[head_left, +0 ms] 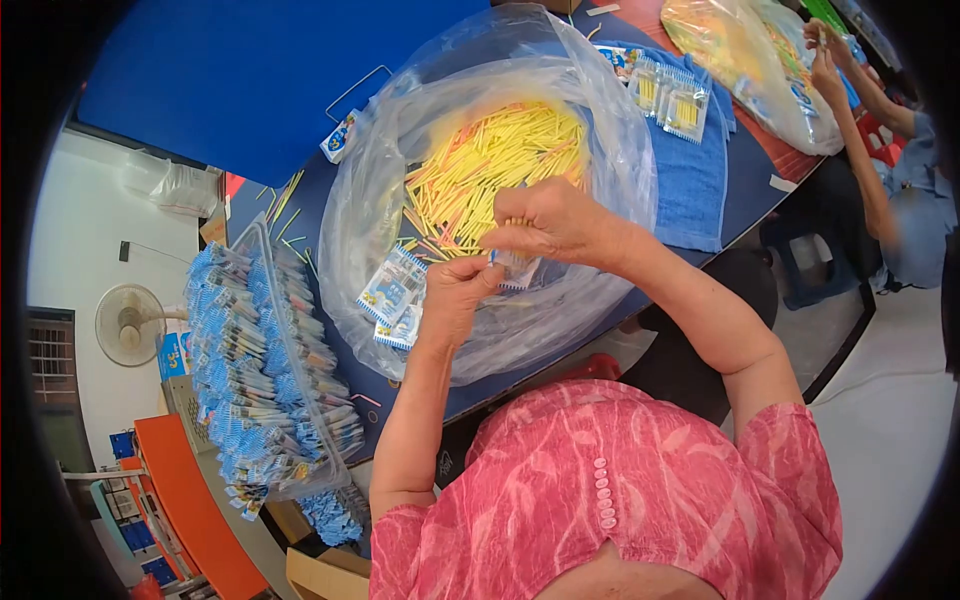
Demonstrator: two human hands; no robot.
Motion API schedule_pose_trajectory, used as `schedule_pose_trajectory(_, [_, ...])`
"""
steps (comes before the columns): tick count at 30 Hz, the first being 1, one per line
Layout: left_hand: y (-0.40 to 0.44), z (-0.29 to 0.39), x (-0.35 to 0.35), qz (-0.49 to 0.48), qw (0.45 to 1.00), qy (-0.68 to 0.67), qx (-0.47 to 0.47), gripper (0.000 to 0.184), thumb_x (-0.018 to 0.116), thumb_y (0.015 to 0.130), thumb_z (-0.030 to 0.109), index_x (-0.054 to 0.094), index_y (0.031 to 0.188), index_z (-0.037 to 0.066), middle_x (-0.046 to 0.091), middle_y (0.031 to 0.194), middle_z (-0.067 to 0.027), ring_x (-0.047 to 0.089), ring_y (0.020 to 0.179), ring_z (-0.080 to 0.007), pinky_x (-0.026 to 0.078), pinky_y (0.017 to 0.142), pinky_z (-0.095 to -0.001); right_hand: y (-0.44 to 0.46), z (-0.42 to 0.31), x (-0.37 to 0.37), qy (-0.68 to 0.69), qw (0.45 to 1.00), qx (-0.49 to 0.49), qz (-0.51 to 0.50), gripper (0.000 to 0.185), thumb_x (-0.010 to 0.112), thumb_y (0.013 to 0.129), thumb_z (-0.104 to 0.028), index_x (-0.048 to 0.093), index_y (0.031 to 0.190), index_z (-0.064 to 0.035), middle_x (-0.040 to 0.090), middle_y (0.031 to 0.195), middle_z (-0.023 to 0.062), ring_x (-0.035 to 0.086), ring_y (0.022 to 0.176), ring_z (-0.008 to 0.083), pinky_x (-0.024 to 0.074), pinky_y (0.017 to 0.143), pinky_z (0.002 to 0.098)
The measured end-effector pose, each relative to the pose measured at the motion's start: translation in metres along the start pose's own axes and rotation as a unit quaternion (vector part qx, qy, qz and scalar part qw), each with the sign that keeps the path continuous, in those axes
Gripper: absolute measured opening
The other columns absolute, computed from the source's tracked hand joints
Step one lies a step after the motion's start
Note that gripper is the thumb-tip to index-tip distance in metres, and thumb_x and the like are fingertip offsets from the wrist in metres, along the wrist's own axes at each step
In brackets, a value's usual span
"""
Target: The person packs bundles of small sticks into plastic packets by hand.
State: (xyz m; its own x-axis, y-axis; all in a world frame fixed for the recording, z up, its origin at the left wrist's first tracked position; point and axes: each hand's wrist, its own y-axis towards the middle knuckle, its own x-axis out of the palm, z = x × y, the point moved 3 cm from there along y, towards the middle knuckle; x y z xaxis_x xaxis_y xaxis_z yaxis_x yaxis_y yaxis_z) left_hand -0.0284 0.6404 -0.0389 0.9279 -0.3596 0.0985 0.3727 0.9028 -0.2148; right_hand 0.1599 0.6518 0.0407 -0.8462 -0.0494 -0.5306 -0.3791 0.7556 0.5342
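Observation:
My left hand [458, 298] is closed in a pinch on the edge of a small clear plastic packet [517, 272], which hangs partly hidden below my hands. Just above it, my right hand [552, 222] is closed, with a few yellow straw ends showing between its fingers. Behind both hands lies a large heap of yellow and pink straws [500, 165] in a wide-open clear plastic bag [360, 215]. Several blue-and-white printed packets [393, 285] rest on the bag beside my left hand.
A clear plastic bin [308, 425] packed with blue-and-white packets stands at the left. Filled packets [683, 108] lie on a blue towel [690, 190] at the right. Loose straws [288, 215] are scattered by the bin. At upper right, another person's hands [825, 60] work near another bag [740, 60].

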Motion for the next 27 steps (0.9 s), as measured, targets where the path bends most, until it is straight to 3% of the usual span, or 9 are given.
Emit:
schedule_pose_trajectory(5, [-0.002, 0.006, 0.015, 0.028, 0.992, -0.119, -0.016, 0.012, 0.062, 0.089, 0.007, 0.068, 0.098, 0.001, 0.067, 0.090, -0.0043, 0.064, 0.077, -0.0119, 0.055, 0.067, -0.0283, 0.000, -0.013, -0.020, 0.005, 0.993, 0.110, -0.030, 0.030, 0.075, 0.076, -0.028, 0.063, 0.084, -0.0012, 0.060, 0.064, 0.0103, 0.056, 0.056, 0.0234, 0.0432, 0.054, 0.0337])
schedule_pose_trajectory(9, [0.008, 0.005, 0.036, 0.013, 0.989, -0.146, -0.014, 0.019, 0.063, 0.089, 0.009, 0.066, 0.104, -0.002, 0.068, 0.092, -0.0054, 0.064, 0.078, -0.0103, 0.055, 0.069, -0.0259, -0.020, -0.015, -0.023, -0.076, 0.993, -0.064, 0.061, 0.028, 0.075, 0.076, -0.020, 0.065, 0.094, -0.0006, 0.063, 0.072, 0.0128, 0.062, 0.063, 0.0229, 0.0475, 0.060, 0.0320])
schedule_pose_trajectory(12, [0.006, 0.014, 0.054, -0.004, 0.988, -0.150, 0.046, 0.020, 0.064, 0.089, 0.008, 0.065, 0.106, -0.003, 0.068, 0.092, -0.0064, 0.064, 0.079, -0.0106, 0.054, 0.070, -0.0245, -0.037, -0.023, -0.037, 0.003, 0.998, 0.040, 0.052, 0.031, 0.074, 0.076, -0.014, 0.064, 0.101, 0.0020, 0.066, 0.079, 0.0145, 0.066, 0.071, 0.0206, 0.0506, 0.067, 0.0304])
schedule_pose_trajectory(16, [-0.005, 0.035, 0.045, 0.024, 0.991, -0.058, 0.115, 0.020, 0.065, 0.088, 0.007, 0.066, 0.105, -0.003, 0.068, 0.092, -0.0046, 0.062, 0.079, -0.0082, 0.051, 0.070, -0.0222, -0.057, 0.006, -0.136, 0.043, 0.956, 0.188, 0.219, 0.026, 0.072, 0.078, -0.010, 0.067, 0.103, -0.0016, 0.070, 0.087, 0.0074, 0.066, 0.076, 0.0122, 0.0506, 0.065, 0.0250])
schedule_pose_trajectory(18, [-0.006, 0.027, 0.018, 0.061, 0.991, -0.013, 0.121, 0.020, 0.065, 0.087, 0.007, 0.067, 0.105, -0.002, 0.068, 0.091, -0.0039, 0.062, 0.078, -0.0074, 0.050, 0.069, -0.0216, -0.063, 0.044, -0.180, -0.005, 0.938, 0.249, 0.241, 0.026, 0.071, 0.080, -0.014, 0.068, 0.104, -0.0055, 0.069, 0.085, 0.0050, 0.064, 0.074, 0.0079, 0.0506, 0.063, 0.0231])
schedule_pose_trajectory(20, [-0.005, 0.019, -0.005, 0.102, 0.983, 0.084, 0.131, 0.019, 0.066, 0.086, 0.007, 0.068, 0.104, -0.001, 0.068, 0.090, -0.0025, 0.060, 0.077, -0.0059, 0.049, 0.069, -0.0204, -0.074, 0.107, -0.203, -0.121, 0.917, 0.324, 0.200, 0.022, 0.069, 0.080, -0.011, 0.067, 0.099, -0.0013, 0.070, 0.092, 0.0077, 0.067, 0.082, 0.0159, 0.0522, 0.071, 0.0280])
schedule_pose_trajectory(21, [-0.007, 0.017, -0.012, 0.113, 0.981, 0.083, 0.131, 0.019, 0.066, 0.086, 0.007, 0.068, 0.104, -0.001, 0.068, 0.090, -0.0025, 0.060, 0.077, -0.0059, 0.049, 0.069, -0.0204, -0.078, 0.127, -0.205, -0.117, 0.921, 0.319, 0.192, 0.022, 0.069, 0.080, -0.011, 0.067, 0.099, -0.0013, 0.070, 0.092, 0.0077, 0.067, 0.082, 0.0159, 0.0522, 0.071, 0.0280])
schedule_pose_trajectory(24, [-0.010, 0.015, -0.025, 0.126, 0.977, 0.091, 0.144, 0.018, 0.067, 0.086, 0.008, 0.069, 0.102, 0.001, 0.069, 0.089, -0.0014, 0.059, 0.075, -0.0049, 0.047, 0.067, -0.0202, -0.078, 0.151, -0.205, -0.525, 0.831, 0.111, 0.149, 0.029, 0.071, 0.079, -0.018, 0.065, 0.101, -0.0006, 0.067, 0.093, 0.0108, 0.064, 0.081, 0.0236, 0.0504, 0.070, 0.0326])
schedule_pose_trajectory(27, [-0.007, 0.012, -0.027, 0.130, 0.977, 0.083, 0.145, 0.017, 0.067, 0.086, 0.008, 0.069, 0.102, 0.001, 0.069, 0.088, -0.0015, 0.059, 0.075, -0.0052, 0.047, 0.067, -0.0201, -0.019, 0.067, -0.166, -0.417, 0.882, 0.034, 0.217, 0.026, 0.070, 0.078, -0.017, 0.065, 0.097, -0.0011, 0.065, 0.096, 0.0141, 0.061, 0.088, 0.0320, 0.0490, 0.076, 0.0385])
